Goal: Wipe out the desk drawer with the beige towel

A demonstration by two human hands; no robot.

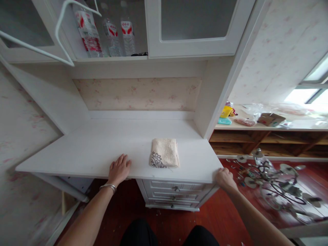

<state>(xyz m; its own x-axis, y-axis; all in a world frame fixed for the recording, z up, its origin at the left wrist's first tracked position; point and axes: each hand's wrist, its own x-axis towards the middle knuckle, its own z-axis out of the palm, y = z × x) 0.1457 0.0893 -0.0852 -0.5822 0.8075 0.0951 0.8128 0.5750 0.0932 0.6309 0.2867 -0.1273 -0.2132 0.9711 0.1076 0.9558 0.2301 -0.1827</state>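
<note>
My left hand (120,168) lies flat on the white desk (102,147) close to its front edge, fingers stretched forward and holding nothing. A metal bangle (108,187) circles that wrist. At the desk's right front corner, my right hand (224,178) is closed around the edge; its fingertips are hidden. Between the hands, nearer the right side, a folded cream cloth (165,152) with a dark floral pattern in one corner rests on the desktop. Neither hand touches the cloth.
Below the desktop stands a drawer unit (176,191). Overhead, an upper cabinet (194,48) holds several plastic bottles (128,32), with a white hanger-like frame (57,30) in front. To the right, a dismantled chandelier (271,184) lies on the red floor, below a cluttered low shelf (246,136).
</note>
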